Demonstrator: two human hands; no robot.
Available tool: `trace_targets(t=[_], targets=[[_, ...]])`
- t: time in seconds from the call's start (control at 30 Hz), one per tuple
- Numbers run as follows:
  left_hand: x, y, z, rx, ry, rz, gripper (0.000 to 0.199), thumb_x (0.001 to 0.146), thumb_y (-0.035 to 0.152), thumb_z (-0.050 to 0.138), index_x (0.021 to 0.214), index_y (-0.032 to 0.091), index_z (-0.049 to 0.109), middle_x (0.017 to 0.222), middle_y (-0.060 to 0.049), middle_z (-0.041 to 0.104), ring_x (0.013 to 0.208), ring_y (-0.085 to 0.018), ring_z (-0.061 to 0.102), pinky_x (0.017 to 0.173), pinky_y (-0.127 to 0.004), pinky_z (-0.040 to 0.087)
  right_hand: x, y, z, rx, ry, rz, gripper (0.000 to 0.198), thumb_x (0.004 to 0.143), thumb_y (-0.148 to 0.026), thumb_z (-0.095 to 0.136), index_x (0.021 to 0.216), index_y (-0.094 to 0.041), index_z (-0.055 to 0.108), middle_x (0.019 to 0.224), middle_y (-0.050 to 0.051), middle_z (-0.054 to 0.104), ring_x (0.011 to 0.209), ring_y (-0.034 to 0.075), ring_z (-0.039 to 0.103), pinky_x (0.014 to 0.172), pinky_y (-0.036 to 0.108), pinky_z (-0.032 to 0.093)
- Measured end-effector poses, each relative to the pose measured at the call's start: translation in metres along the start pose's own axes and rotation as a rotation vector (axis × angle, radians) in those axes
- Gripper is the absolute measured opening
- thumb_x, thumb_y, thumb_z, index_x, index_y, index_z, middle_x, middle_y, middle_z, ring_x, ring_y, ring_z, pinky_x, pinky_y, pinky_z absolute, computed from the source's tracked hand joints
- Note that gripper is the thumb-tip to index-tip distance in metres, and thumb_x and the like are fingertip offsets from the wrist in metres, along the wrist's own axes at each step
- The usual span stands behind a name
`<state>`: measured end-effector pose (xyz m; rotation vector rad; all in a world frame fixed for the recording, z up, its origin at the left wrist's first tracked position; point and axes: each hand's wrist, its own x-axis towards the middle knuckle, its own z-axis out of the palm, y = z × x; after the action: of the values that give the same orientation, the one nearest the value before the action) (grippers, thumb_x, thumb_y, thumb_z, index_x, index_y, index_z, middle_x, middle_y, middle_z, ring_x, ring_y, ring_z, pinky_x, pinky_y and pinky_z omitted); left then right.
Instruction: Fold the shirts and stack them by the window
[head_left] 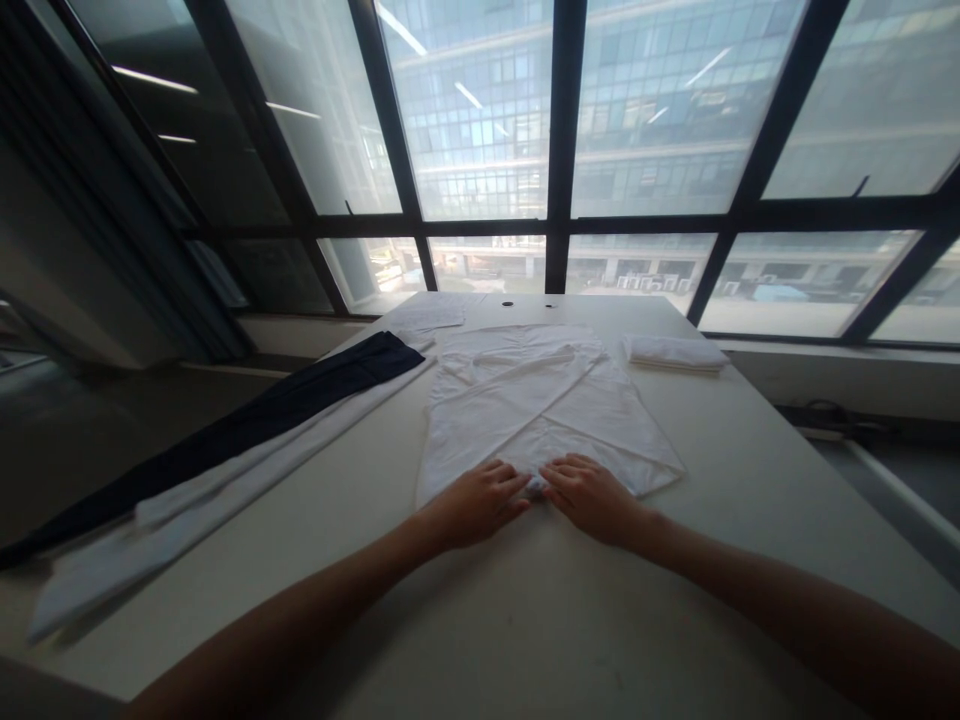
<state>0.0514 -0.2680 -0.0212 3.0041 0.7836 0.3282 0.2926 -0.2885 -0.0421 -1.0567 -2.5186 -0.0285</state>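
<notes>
A white cloth garment, perhaps a shirt, lies spread on the table in the middle of the head view, with crossing folds over its surface. At its near edge my left hand is closed, fingers over the fabric and thumb on the near side. My right hand grips the same edge just to the right, its fingers also pressed together. A small bunched bit of cloth shows between the two hands. What lies under the fingers is hidden.
Long dark trousers and white cloth lie along the left side of the white table. A folded white cloth sits at the back right. Paper-like sheets lie at the far left, before large windows.
</notes>
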Motion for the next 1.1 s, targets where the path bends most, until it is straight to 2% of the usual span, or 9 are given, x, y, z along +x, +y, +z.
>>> trace_targets(t=[0.1,0.27,0.33,0.43,0.53,0.7,0.83,0.93,1.1], targets=[[-0.003,0.003,-0.003,-0.121,-0.024,0.018,0.027,0.103,0.032,0.051,0.125,0.022,0.063,0.121,-0.008,0.069,0.113,-0.023,0.063,0.101,-0.037,0.049,-0.007,-0.003,-0.001,-0.103,-0.018,-0.014,0.021,0.102,-0.024,0.053,0.116,-0.016,0.066,0.107,0.012,0.073,0.106,0.023,0.066,0.104,0.041,0.045],[-0.005,0.021,-0.009,-0.308,-0.075,0.059,0.051,0.098,0.036,0.058,0.148,0.026,0.048,0.151,-0.009,0.051,0.136,-0.025,0.051,0.114,-0.037,0.041,-0.022,-0.013,-0.007,-0.196,-0.071,0.029,0.019,0.101,-0.027,0.055,0.103,-0.017,0.071,0.1,0.011,0.072,0.105,0.025,0.065,0.108,0.045,0.042],[-0.003,0.03,-0.012,-0.362,-0.084,0.066,0.051,0.099,0.034,0.058,0.148,0.027,0.049,0.153,-0.008,0.049,0.136,-0.024,0.052,0.114,-0.035,0.042,-0.028,-0.02,-0.009,-0.208,-0.085,0.072,0.021,0.102,-0.027,0.053,0.1,-0.017,0.071,0.098,0.011,0.071,0.103,0.025,0.065,0.105,0.045,0.043],[0.004,0.028,-0.019,-0.37,-0.052,0.053,0.043,0.102,0.035,0.052,0.144,0.027,0.054,0.146,-0.007,0.057,0.13,-0.022,0.058,0.111,-0.033,0.044,-0.04,-0.032,-0.011,-0.232,-0.076,0.152,0.023,0.101,-0.029,0.053,0.101,-0.014,0.071,0.102,0.013,0.071,0.104,0.027,0.064,0.102,0.045,0.046],[0.012,-0.003,-0.023,-0.28,0.025,-0.017,0.041,0.104,0.039,0.046,0.141,0.026,0.058,0.138,-0.006,0.064,0.125,-0.022,0.061,0.109,-0.036,0.047,-0.053,-0.042,-0.012,-0.239,-0.056,0.196,0.023,0.1,-0.03,0.055,0.099,-0.013,0.071,0.107,0.015,0.071,0.109,0.029,0.063,0.105,0.045,0.043],[0.022,-0.106,-0.011,-0.172,0.141,-0.144,0.048,0.103,0.049,0.041,0.132,0.021,0.066,0.136,-0.009,0.065,0.128,-0.026,0.06,0.112,-0.045,0.045,-0.078,-0.045,-0.025,-0.184,-0.018,0.287,0.021,0.101,-0.024,0.054,0.092,-0.016,0.072,0.106,0.011,0.073,0.105,0.025,0.065,0.101,0.042,0.043],[0.019,-0.172,0.008,-0.166,0.13,-0.19,0.055,0.101,0.056,0.039,0.128,0.019,0.069,0.137,-0.012,0.064,0.129,-0.028,0.058,0.112,-0.046,0.044,-0.102,-0.04,-0.034,-0.223,0.034,0.391,0.026,0.102,-0.023,0.049,0.092,-0.019,0.073,0.103,0.009,0.076,0.099,0.024,0.066,0.093,0.041,0.041],[0.015,-0.189,0.015,-0.18,0.093,-0.153,0.051,0.1,0.053,0.043,0.129,0.02,0.069,0.14,-0.011,0.061,0.125,-0.027,0.06,0.109,-0.041,0.046,-0.119,-0.038,-0.034,-0.279,0.08,0.474,0.027,0.103,-0.025,0.047,0.1,-0.018,0.074,0.104,0.01,0.077,0.098,0.025,0.067,0.093,0.042,0.039],[0.03,-0.18,0.01,-0.119,0.134,-0.113,0.043,0.103,0.045,0.042,0.127,0.022,0.069,0.123,-0.01,0.069,0.112,-0.023,0.064,0.105,-0.04,0.047,-0.136,-0.038,-0.032,-0.331,0.12,0.57,0.03,0.102,-0.026,0.046,0.105,-0.016,0.074,0.103,0.011,0.077,0.095,0.025,0.069,0.092,0.042,0.041]])
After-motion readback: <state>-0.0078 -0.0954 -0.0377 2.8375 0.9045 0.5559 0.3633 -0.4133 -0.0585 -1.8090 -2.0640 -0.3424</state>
